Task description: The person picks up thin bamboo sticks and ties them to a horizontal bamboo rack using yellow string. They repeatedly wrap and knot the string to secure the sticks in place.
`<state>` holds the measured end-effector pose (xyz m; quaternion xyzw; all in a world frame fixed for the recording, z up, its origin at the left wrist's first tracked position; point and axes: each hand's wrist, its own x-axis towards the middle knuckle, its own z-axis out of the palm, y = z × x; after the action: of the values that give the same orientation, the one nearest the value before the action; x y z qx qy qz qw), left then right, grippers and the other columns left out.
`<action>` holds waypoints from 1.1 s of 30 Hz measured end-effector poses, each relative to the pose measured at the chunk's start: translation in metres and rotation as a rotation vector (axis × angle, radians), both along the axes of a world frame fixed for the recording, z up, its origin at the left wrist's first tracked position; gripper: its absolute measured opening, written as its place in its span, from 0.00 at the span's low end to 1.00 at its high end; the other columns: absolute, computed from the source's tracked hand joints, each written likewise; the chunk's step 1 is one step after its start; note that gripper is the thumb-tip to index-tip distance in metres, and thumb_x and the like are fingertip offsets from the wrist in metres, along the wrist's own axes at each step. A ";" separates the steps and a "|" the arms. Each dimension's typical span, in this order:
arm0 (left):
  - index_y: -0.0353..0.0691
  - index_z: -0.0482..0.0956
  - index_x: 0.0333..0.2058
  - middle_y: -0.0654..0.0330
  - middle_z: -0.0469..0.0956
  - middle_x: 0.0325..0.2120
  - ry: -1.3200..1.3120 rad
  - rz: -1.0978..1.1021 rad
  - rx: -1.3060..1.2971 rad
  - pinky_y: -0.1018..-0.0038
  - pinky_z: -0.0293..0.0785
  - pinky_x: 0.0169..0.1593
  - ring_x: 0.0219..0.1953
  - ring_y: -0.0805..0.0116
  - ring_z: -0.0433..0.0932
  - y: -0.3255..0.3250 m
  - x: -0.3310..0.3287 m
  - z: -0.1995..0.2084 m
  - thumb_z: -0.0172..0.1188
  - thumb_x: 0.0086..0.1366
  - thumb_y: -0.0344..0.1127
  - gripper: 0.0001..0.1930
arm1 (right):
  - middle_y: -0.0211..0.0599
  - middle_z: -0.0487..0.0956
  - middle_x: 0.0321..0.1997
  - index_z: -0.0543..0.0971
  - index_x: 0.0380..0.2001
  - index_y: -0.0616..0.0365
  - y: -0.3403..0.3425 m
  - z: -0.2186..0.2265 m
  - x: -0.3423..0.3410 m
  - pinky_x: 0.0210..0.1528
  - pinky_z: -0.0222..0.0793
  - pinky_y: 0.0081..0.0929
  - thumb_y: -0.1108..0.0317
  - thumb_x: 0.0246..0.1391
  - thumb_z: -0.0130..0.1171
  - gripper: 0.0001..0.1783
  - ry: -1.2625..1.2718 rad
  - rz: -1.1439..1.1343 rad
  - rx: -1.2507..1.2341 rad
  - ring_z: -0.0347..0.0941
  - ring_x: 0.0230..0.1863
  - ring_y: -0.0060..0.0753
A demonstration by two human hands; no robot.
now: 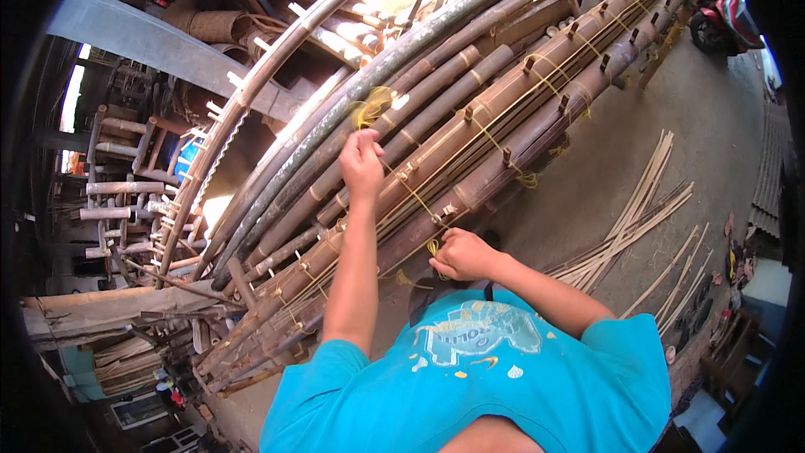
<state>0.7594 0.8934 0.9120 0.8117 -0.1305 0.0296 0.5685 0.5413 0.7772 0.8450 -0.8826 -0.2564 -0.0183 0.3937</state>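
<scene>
My left hand (362,166) is closed on yellow twine, whose loose looped bundle (371,107) sticks up above the fist. My right hand (466,254) is a fist beside a small bunch of the yellow twine (433,248), gripping it close to my shirt. Between the hands a yellow strand (411,190) crosses two long brown bamboo poles, the farther pole (436,155) and the nearer pole (537,136). Short pegs (506,156) stand up along both poles. Thin bamboo strips lie lengthwise between them, and more twine ties cross at intervals.
Beyond the poles lie several thicker bamboo lengths (457,71) and a curved pole with pegs (243,101). Loose bamboo strips (633,214) lie on the floor at right. A red motorbike (731,25) stands at the far right. Bamboo frames (126,189) are stacked at left.
</scene>
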 end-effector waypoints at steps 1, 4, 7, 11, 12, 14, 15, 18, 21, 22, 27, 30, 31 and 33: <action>0.34 0.80 0.37 0.55 0.80 0.21 0.087 0.037 0.075 0.69 0.72 0.31 0.26 0.70 0.79 0.004 0.025 -0.016 0.47 0.75 0.42 0.17 | 0.44 0.77 0.20 0.77 0.17 0.60 0.000 0.004 -0.003 0.52 0.72 0.41 0.59 0.63 0.52 0.22 -0.016 -0.008 0.036 0.75 0.29 0.51; 0.31 0.79 0.40 0.46 0.83 0.29 -0.134 0.081 0.651 0.63 0.76 0.38 0.34 0.59 0.84 0.041 0.043 -0.122 0.51 0.72 0.45 0.20 | 0.48 0.77 0.22 0.79 0.22 0.59 0.012 0.018 -0.007 0.50 0.72 0.42 0.61 0.62 0.54 0.18 0.107 -0.108 0.406 0.76 0.28 0.48; 0.29 0.77 0.47 0.39 0.82 0.37 0.087 -0.062 0.563 0.58 0.76 0.46 0.43 0.48 0.83 0.043 0.052 -0.093 0.52 0.70 0.46 0.22 | 0.37 0.81 0.34 0.80 0.38 0.61 0.019 -0.026 -0.016 0.55 0.72 0.35 0.52 0.67 0.50 0.21 0.555 -0.579 1.397 0.78 0.38 0.35; 0.30 0.72 0.53 0.39 0.81 0.40 0.093 -0.076 0.453 0.57 0.75 0.48 0.45 0.43 0.80 0.121 0.017 -0.044 0.48 0.71 0.43 0.22 | 0.37 0.79 0.41 0.76 0.50 0.60 0.072 -0.019 -0.039 0.56 0.72 0.33 0.41 0.68 0.43 0.31 1.041 -0.784 1.742 0.77 0.46 0.33; 0.29 0.73 0.52 0.38 0.81 0.40 0.066 -0.034 0.506 0.58 0.75 0.49 0.46 0.43 0.80 0.141 -0.002 -0.031 0.46 0.72 0.42 0.21 | 0.41 0.77 0.48 0.73 0.53 0.59 0.094 -0.020 -0.045 0.57 0.71 0.37 0.38 0.67 0.40 0.34 1.238 -0.622 1.610 0.74 0.52 0.33; 0.30 0.74 0.50 0.37 0.80 0.41 0.108 -0.146 0.763 0.59 0.75 0.50 0.48 0.42 0.79 0.200 -0.032 -0.034 0.46 0.72 0.40 0.19 | 0.40 0.76 0.51 0.72 0.54 0.58 0.142 -0.035 -0.051 0.59 0.70 0.41 0.35 0.66 0.40 0.36 1.444 -0.126 1.219 0.71 0.57 0.34; 0.31 0.75 0.49 0.37 0.80 0.41 0.141 -0.257 0.828 0.60 0.75 0.50 0.48 0.42 0.79 0.228 -0.049 -0.045 0.47 0.71 0.39 0.18 | 0.35 0.78 0.44 0.76 0.50 0.56 0.162 -0.018 -0.048 0.54 0.71 0.36 0.42 0.68 0.42 0.28 1.584 -0.124 1.413 0.73 0.49 0.28; 0.45 0.71 0.52 0.50 0.79 0.48 0.111 -0.290 0.792 0.46 0.60 0.51 0.54 0.52 0.75 0.236 -0.112 -0.055 0.58 0.66 0.43 0.18 | 0.31 0.79 0.36 0.78 0.45 0.54 0.206 -0.014 -0.016 0.48 0.70 0.33 0.53 0.69 0.45 0.19 1.063 -0.822 2.056 0.73 0.40 0.26; 0.43 0.71 0.48 0.51 0.79 0.46 -0.061 -0.196 0.769 0.57 0.62 0.50 0.51 0.51 0.75 0.220 -0.115 -0.064 0.59 0.66 0.42 0.16 | 0.36 0.78 0.32 0.80 0.39 0.55 0.243 0.012 0.035 0.47 0.67 0.39 0.54 0.67 0.44 0.20 0.189 -0.642 1.496 0.72 0.37 0.34; 0.42 0.72 0.47 0.50 0.79 0.46 -0.098 -0.158 0.705 0.59 0.63 0.49 0.50 0.51 0.75 0.223 -0.113 -0.078 0.59 0.66 0.41 0.15 | 0.38 0.78 0.32 0.81 0.39 0.56 0.257 0.038 0.038 0.48 0.67 0.43 0.51 0.67 0.43 0.23 0.209 -0.491 1.111 0.73 0.38 0.37; 0.44 0.78 0.48 0.49 0.81 0.37 -0.251 -0.078 0.362 0.56 0.60 0.44 0.41 0.47 0.78 0.235 -0.122 -0.104 0.52 0.71 0.43 0.14 | 0.48 0.81 0.40 0.85 0.39 0.45 0.245 0.080 0.112 0.55 0.63 0.55 0.44 0.65 0.44 0.24 -0.007 -0.215 -0.499 0.76 0.47 0.50; 0.46 0.78 0.50 0.47 0.82 0.37 0.122 -0.123 0.622 0.59 0.56 0.49 0.43 0.48 0.79 0.212 -0.122 -0.054 0.46 0.73 0.46 0.17 | 0.47 0.81 0.36 0.84 0.37 0.58 0.195 0.015 0.152 0.47 0.68 0.43 0.44 0.63 0.49 0.28 -0.059 -0.631 -0.538 0.77 0.40 0.42; 0.46 0.79 0.48 0.47 0.82 0.36 0.068 -0.084 0.550 0.59 0.56 0.49 0.41 0.48 0.79 0.214 -0.124 -0.057 0.46 0.73 0.46 0.16 | 0.46 0.80 0.33 0.83 0.35 0.59 0.197 0.023 0.152 0.44 0.68 0.39 0.45 0.63 0.49 0.27 0.159 -0.486 -0.166 0.76 0.37 0.38; 0.45 0.80 0.46 0.49 0.82 0.33 0.031 -0.056 0.530 0.59 0.56 0.50 0.39 0.48 0.79 0.220 -0.123 -0.061 0.46 0.73 0.46 0.16 | 0.43 0.79 0.27 0.82 0.31 0.63 0.195 0.069 0.145 0.37 0.69 0.31 0.48 0.64 0.50 0.26 0.574 -0.156 0.574 0.73 0.31 0.30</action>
<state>0.6369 1.1139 0.8508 0.9287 -0.1473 -0.0339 0.3386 0.6868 0.9726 0.9142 -0.7229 -0.0531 0.1282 0.6768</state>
